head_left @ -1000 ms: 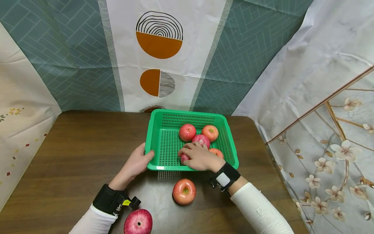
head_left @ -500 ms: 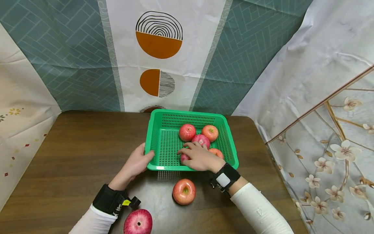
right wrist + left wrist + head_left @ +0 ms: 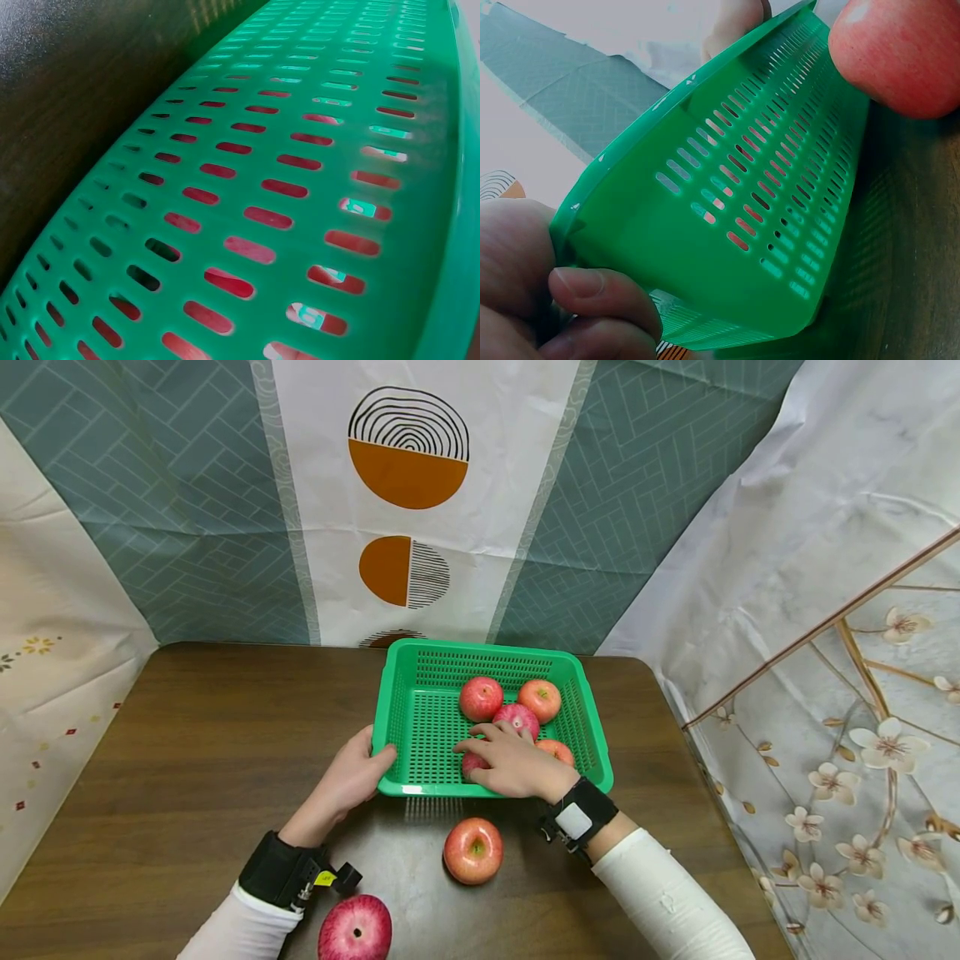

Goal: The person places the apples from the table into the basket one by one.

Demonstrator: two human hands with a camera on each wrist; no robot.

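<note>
Green slotted basket (image 3: 435,791), one, on the table (image 3: 247,727) at its far edge, toward the far right corner. Contents, five apples visible from where I stand, all in the right half: red apple (image 3: 481,699) and paler apple (image 3: 542,697) toward the far wall; pink apple (image 3: 517,717) just nearer; orange-red apple (image 3: 557,750), partly hidden, toward the near right corner; covered apple (image 3: 470,765) by the near wall. Left hand (image 3: 351,772): gripping the basket's left rim near its near left corner, thumb inside. Right hand (image 3: 517,766): fingers curled over the covered apple. On the table: loose apple (image 3: 473,852) in front of the basket; crimson apple (image 3: 355,928) beside the left wrist. Hazards, as judged: a brush from the left wrist could roll the crimson apple; disturbing the covered apple could set its neighbours rolling; a slackened left grip could let the basket shift. Lettering: yellow tag (image 3: 325,879) on the left wristband (image 3: 273,870), marks too small to read; none discernible on basket or fruit.
</note>
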